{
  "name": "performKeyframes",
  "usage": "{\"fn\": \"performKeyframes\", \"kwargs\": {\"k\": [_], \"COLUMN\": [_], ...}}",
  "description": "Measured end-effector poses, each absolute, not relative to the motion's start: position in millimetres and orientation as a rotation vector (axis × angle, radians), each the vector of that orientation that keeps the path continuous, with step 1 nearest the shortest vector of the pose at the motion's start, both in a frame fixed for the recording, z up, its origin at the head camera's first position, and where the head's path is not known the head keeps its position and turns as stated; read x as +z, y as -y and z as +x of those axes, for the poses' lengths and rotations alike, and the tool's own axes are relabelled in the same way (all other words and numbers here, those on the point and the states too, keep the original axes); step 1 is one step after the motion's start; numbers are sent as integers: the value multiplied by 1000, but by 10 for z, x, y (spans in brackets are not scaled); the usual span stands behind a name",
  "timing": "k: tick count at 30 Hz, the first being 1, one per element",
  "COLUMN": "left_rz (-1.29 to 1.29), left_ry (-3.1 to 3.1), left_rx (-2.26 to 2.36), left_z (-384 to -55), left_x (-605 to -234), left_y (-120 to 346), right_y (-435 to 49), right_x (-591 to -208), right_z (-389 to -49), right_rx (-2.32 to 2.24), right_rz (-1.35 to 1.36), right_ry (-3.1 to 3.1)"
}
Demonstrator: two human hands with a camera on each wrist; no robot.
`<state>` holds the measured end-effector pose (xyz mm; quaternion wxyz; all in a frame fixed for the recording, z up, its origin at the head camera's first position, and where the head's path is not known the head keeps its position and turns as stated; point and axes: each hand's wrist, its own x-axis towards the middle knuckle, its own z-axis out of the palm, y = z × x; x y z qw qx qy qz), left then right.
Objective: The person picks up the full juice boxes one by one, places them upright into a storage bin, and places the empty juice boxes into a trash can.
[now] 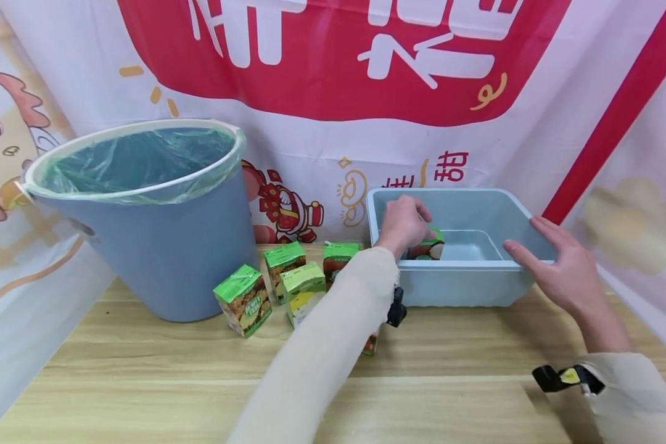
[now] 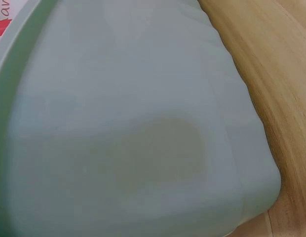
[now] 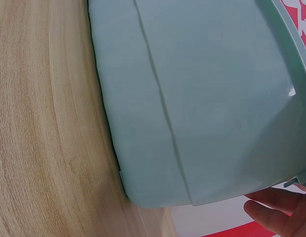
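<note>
A light blue plastic bin (image 1: 455, 283) stands on the table at the right. My left hand (image 1: 404, 223) reaches over its near rim and holds a small green-and-brown snack box (image 1: 428, 248) inside, low at the left end. At the bin's right end, my right hand (image 1: 568, 265) grips the rim by the near corner. Its fingers (image 3: 276, 207) show below the rim in the right wrist view. The left wrist view shows only the bin's outer wall (image 2: 128, 89) and tabletop, with the left hand hidden.
Several similar boxes stand left of the bin, among them a brown one (image 1: 245, 302) and a yellow one (image 1: 304, 288); my left forearm partly covers some. A blue trash can (image 1: 183, 246) with a clear liner stands at the left. A printed cloth (image 1: 322, 142) hangs behind.
</note>
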<state>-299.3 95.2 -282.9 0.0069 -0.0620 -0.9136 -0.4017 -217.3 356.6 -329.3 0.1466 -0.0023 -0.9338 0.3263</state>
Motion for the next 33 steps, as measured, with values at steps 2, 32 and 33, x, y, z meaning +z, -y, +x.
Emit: {"fn": "performKeyframes", "kwargs": {"k": [2,32,33], "left_rz": [-197,-429,-436], "left_ry": [2859,2522,2505], "left_rx": [-1253,-1752,-1776], "left_z": [-2989,-2448,-2422], "left_x": [-2830,-2489,-2501], "left_y": [-943,-181,-112], "right_y": [-3563,-3586,-3582], "right_x": [-3292,-3294,-3295], "right_z": [-2171,-2171,-2176], "right_rx": [942,936,941], "right_rz": [-10,-19,-17], "right_ry": [2694,2705,2703]}}
